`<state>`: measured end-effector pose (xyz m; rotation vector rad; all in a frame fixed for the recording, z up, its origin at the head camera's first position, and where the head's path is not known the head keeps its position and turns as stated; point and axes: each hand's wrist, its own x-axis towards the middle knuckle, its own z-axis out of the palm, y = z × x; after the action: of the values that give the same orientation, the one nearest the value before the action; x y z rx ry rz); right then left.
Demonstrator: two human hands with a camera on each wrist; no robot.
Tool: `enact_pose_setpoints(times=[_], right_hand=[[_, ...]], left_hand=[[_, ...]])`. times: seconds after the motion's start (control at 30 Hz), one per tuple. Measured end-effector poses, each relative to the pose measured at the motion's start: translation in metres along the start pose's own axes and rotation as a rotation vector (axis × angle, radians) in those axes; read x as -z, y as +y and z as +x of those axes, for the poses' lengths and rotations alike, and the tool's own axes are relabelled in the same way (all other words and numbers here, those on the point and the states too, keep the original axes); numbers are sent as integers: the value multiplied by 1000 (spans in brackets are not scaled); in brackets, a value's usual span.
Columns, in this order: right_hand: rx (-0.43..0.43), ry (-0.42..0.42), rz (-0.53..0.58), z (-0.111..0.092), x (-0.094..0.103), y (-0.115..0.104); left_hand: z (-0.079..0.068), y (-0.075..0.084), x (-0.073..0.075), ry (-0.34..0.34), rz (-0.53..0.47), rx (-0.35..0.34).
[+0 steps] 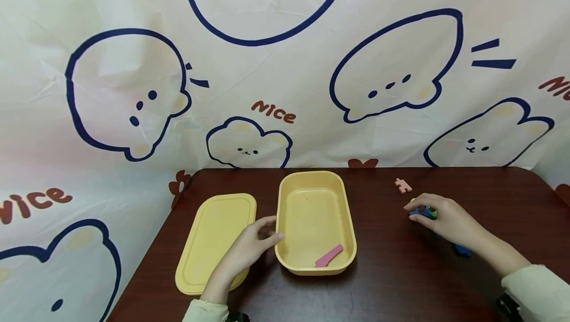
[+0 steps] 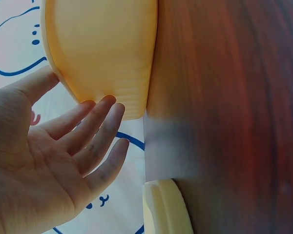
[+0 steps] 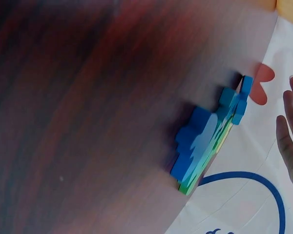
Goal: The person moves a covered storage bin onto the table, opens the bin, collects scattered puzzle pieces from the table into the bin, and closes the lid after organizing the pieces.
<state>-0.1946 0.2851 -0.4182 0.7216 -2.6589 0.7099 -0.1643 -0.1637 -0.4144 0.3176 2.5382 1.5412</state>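
Observation:
A yellow rectangular box (image 1: 313, 208) stands on the table with a pink stick-like piece (image 1: 329, 255) inside, near its front. My left hand (image 1: 251, 243) holds the box's left wall; the thumb lies over the rim, and the other fingers (image 2: 107, 100) touch the outside. Over a group of small blue, green and yellow puzzle pieces (image 1: 425, 212) hovers my right hand (image 1: 451, 220), its fingers loosely bent. In the right wrist view these pieces (image 3: 205, 141) lie close together on the table, apart from the fingers (image 3: 289, 119).
Left of the box lies a flat yellow lid (image 1: 218, 235), partly behind my left arm. A salmon-pink puzzle piece (image 1: 403, 186) is near the table's back edge. Another blue piece (image 1: 462, 250) shows below my right forearm. A printed cloth (image 1: 311, 89) hangs behind the dark table (image 1: 387, 282).

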Motion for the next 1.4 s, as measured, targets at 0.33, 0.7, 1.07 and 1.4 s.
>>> enact_pose_setpoints(times=[0.33,0.7,1.07,1.4], right_hand=[[-90,-112,11,4,4,16],[-120,-134,23,7,3,27],[-128,-164,11,9,-2,35],[-139,-207,23,12,-6,39]], left_hand=[[1,-1,0,-2,1,-6],[3,-3,1,-13,-3,-9],[4,-4,1,-14,10,-21],[3,-3,1,-14,-1,-13]])
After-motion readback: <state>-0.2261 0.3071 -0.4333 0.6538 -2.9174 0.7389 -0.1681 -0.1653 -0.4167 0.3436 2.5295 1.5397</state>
